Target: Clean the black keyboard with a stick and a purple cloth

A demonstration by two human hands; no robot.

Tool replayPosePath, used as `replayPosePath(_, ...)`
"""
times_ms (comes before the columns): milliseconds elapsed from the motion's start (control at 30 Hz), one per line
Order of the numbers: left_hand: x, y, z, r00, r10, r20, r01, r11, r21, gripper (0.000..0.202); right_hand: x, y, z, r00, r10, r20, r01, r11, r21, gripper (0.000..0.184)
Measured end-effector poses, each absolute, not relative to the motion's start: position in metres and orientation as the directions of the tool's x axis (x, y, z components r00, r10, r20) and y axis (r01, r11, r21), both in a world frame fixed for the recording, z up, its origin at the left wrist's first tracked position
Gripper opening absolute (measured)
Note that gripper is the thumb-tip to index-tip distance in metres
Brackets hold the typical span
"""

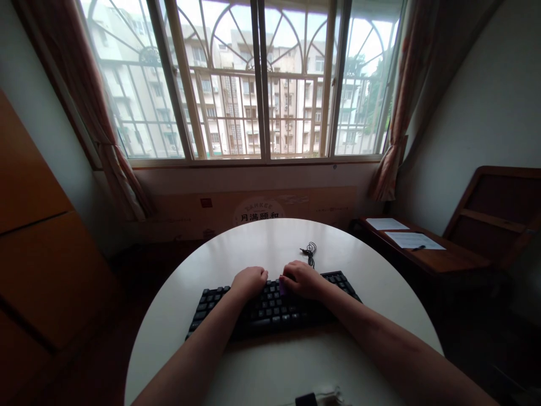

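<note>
A black keyboard point(220, 307) lies across the middle of a round white table point(262, 366). My left hand point(249, 280) rests on its upper middle keys with the fingers curled into a loose fist. My right hand point(301, 278) sits just to the right of it on the keys, fingers closed round a small purple thing point(282, 287) that I cannot make out. A coiled black cable point(310, 251) lies on the table just behind the keyboard.
A large barred window point(257, 84) with curtains fills the far wall. A printed cardboard panel point(257, 211) leans below it. A wooden side table point(426, 251) with papers point(413, 240) stands to the right, a wooden cabinet point(38, 254) to the left. A dark object point(306, 399) shows at the table's near edge.
</note>
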State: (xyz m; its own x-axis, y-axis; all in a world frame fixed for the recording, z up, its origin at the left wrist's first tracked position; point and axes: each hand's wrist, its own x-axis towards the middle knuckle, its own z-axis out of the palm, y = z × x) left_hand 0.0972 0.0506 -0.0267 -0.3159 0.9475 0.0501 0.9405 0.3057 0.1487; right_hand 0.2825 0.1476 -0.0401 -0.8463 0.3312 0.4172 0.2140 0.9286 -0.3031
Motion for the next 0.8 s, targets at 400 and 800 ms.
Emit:
replayPosePath(400,0.0957,0.0518,-0.0287,-0.320,0.946,0.053,0.939,0.309,0.151,0.044,0.2801,0.1473,-0.0424,-0.820,0.384,0.425,0.265,0.912,-0.313,0.021)
replayPosePath(800,0.0961,0.0504,-0.0280,-0.324,0.945,0.049,0.936,0.313,0.161,0.044,0.2809,0.1502,-0.0421,-0.825,0.391,0.408,0.245,0.898,-0.365,0.021)
